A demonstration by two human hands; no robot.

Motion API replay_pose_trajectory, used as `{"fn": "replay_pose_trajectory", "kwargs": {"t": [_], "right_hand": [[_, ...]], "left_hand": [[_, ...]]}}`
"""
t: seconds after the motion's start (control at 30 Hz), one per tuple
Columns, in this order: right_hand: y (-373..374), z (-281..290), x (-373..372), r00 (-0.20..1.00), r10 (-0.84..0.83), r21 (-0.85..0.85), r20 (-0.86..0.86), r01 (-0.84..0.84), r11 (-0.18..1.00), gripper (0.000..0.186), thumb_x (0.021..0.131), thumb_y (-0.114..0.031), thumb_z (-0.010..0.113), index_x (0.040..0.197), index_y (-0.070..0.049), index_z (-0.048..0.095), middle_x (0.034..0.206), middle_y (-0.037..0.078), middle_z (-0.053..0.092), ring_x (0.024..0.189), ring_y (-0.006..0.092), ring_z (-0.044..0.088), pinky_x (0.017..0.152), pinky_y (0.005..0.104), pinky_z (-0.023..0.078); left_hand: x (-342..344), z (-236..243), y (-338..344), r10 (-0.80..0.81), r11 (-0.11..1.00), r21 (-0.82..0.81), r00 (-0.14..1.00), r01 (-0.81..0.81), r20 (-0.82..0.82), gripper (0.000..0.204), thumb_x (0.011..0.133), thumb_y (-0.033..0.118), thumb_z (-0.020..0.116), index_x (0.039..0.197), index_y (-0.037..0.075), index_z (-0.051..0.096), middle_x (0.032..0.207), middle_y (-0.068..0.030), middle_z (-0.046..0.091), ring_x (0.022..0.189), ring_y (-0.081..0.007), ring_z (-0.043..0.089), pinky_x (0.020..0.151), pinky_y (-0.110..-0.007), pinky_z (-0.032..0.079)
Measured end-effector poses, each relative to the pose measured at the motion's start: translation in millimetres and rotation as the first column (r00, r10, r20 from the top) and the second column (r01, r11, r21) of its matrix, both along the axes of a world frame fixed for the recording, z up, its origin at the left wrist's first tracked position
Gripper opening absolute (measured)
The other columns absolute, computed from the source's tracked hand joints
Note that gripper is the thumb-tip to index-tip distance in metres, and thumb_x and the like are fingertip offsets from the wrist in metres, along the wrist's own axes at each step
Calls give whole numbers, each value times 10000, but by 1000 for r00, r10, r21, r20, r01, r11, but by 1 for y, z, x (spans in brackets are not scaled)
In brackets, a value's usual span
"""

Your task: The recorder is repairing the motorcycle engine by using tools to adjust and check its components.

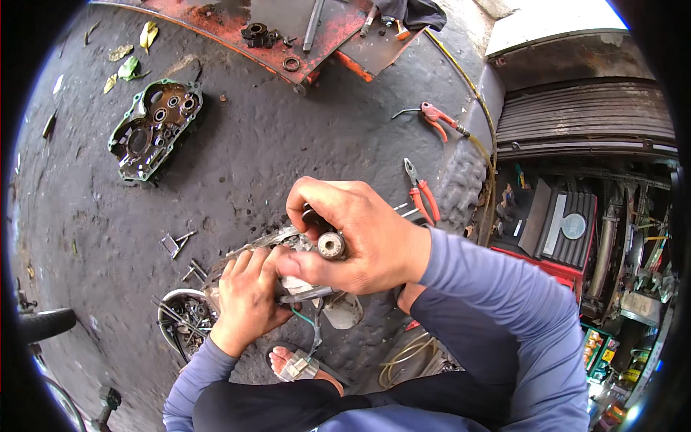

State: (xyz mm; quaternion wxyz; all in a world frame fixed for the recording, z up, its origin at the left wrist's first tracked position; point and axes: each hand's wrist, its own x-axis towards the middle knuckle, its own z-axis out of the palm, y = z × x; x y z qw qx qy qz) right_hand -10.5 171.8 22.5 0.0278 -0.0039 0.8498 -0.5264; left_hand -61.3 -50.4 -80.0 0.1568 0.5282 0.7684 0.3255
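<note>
My right hand is closed round a dark tool with a round metal end, which faces up between thumb and fingers. Just below and to the left, my left hand grips a grey metal engine part; the hands hide much of it. The right thumb lies close to the left fingers. A green and grey wire hangs from the part, with a pale connector at its end over my foot. What the tool's lower end touches is hidden.
Beside my left forearm stands a bowl of small metal parts. An open engine casing lies at the far left. Right of my hands are red-handled pliers and a red air gun on a yellow hose. A red metal tray holds parts.
</note>
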Motion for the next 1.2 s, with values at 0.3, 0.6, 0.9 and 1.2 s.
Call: {"fn": "replay_pose_trajectory", "kwargs": {"t": [0.3,0.6,0.9,1.2], "right_hand": [[44,4,-10,910,354,-142,217,-329,933,222,990,-186,574,1092,9,610,978,211,674,916,382,645,823,422,502],[30,-44,-13,940,247,-683,237,-19,730,223,996,-152,599,1147,10,623,953,64,666,884,120,625,773,296,516],[65,-46,-22,752,615,-922,236,-26,386,225,841,-170,649,971,5,593,926,13,576,869,81,533,795,260,437],[68,-28,-12,809,537,-965,241,140,222,366,878,-359,614,732,-43,502,751,19,484,739,116,439,686,276,353]], "left_hand": [[-17,42,-3,-98,992,-60,972,113,214,1012,609,487,902,1387,28,446,1355,-229,486,1234,-418,502,1037,-514,413],[34,112,89,644,713,134,718,-689,264,315,779,89,819,1034,33,644,889,-104,600,775,-230,615,695,-326,488],[66,125,115,757,586,77,578,-807,306,244,789,95,810,983,34,676,958,-115,665,814,-278,655,712,-365,530],[41,138,114,491,809,159,799,-566,347,273,780,101,805,980,0,649,910,-120,671,817,-309,659,728,-394,532]]}}
